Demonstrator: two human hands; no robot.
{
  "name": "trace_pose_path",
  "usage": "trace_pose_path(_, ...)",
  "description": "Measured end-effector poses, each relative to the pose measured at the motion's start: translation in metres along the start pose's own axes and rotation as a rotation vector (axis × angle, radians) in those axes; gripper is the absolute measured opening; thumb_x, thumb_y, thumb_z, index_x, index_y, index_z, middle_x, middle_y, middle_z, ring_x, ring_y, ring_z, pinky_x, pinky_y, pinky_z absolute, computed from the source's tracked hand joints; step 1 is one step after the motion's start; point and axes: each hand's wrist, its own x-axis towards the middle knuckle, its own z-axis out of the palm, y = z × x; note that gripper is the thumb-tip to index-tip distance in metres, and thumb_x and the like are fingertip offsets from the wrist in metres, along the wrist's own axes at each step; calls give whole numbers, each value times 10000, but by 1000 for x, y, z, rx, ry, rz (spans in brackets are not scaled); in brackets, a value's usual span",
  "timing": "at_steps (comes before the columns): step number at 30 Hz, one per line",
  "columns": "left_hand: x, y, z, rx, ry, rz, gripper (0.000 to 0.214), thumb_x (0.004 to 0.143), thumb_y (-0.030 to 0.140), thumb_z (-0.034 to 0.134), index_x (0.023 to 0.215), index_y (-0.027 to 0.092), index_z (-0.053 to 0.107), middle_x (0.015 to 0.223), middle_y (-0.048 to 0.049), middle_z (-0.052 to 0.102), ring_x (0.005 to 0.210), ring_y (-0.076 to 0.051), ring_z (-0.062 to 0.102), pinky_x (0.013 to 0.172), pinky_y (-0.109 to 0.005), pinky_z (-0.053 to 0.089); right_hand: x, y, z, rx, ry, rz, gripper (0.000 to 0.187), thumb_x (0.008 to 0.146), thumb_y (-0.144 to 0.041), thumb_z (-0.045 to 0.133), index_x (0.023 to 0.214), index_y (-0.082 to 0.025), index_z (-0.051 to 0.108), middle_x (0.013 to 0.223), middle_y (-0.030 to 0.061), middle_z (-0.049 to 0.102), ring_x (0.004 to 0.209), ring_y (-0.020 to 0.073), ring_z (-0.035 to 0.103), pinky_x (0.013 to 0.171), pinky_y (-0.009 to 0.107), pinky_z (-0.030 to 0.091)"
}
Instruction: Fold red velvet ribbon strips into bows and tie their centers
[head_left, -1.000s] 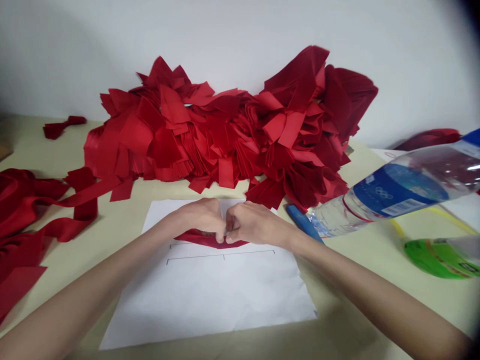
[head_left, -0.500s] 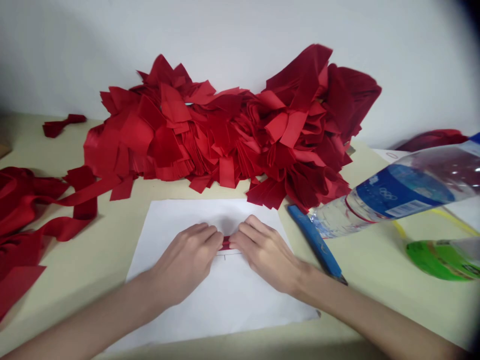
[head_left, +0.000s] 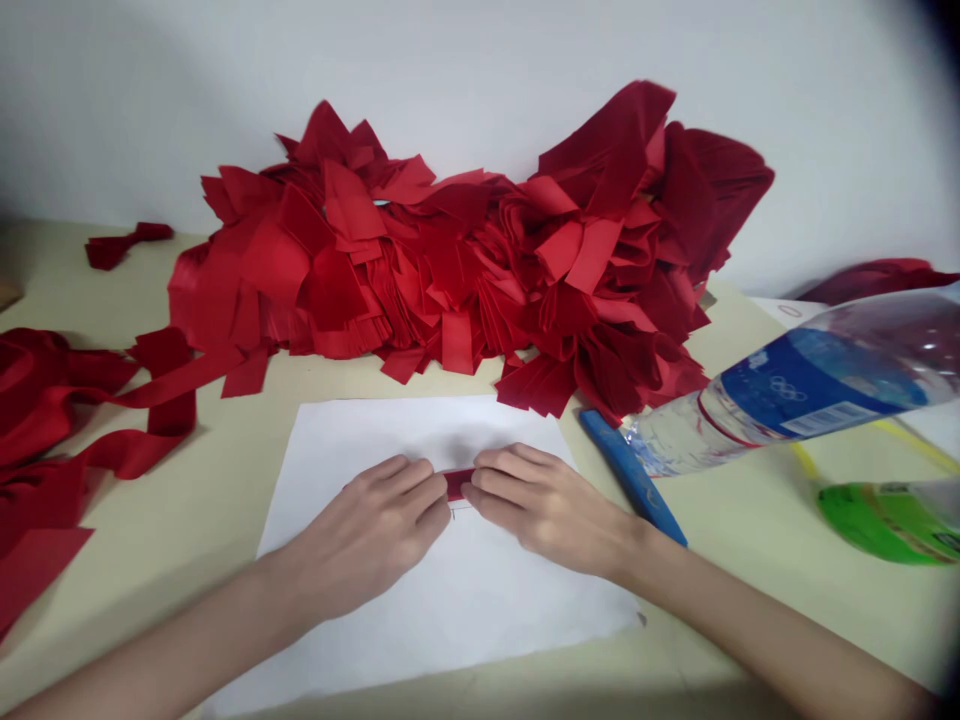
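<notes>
From the head view, a clear plastic water bottle (head_left: 802,385) lies tilted on the table (head_left: 135,560), its contents hard to make out. A short folded red fabric strip (head_left: 458,484) sits on white paper (head_left: 352,435) between the left grip (head_left: 367,525) and right grip (head_left: 544,505). Both are curled, fingers touching the strip's ends; whether they pinch it, I cannot tell.

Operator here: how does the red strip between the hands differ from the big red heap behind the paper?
The red strip is a single small, narrow, flat piece, while the heap is many loose pieces piled high. The strip lies on the white paper sheet; the heap sits on the table beyond the paper. Both are red and look like cloth.
</notes>
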Motion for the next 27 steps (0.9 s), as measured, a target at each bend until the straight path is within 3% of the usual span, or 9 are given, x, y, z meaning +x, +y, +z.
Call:
trace_pose_path(7,5,6,7,-111,25,-232,221,832,48,470,661,161,551,684,-14,548,678,-175,488,638,-329,404,10,0,-3,146,-23,142,203,895,-146,471,769,-139,630,774,47,626,880,177,503,749,303,410)
trace_pose_path(14,9,8,5,14,-37,-178,202,828,56,442,693,157,552,680,-33,544,658,-198,471,596,-345,395,16,3,-5,84,-60,123,214,901,-253,497,797,-128,636,747,52,602,814,180,497,721,309,401)
trace_pose_path(23,13,0,-1,-182,12,-324,164,857,189,491,745,164,608,701,-23,598,729,-193,538,703,-362,426,17,-2,6,-141,-40,53,207,900,-141,436,764,-122,591,731,63,570,764,191,484,691,319,384)
trace_pose_path(27,10,0,0,-106,61,-244,178,868,160,482,768,168,629,683,-21,593,723,-192,530,697,-355,418,16,1,7,-122,-17,53,209,897,-132,440,752,-126,590,731,52,568,768,182,487,694,309,387)
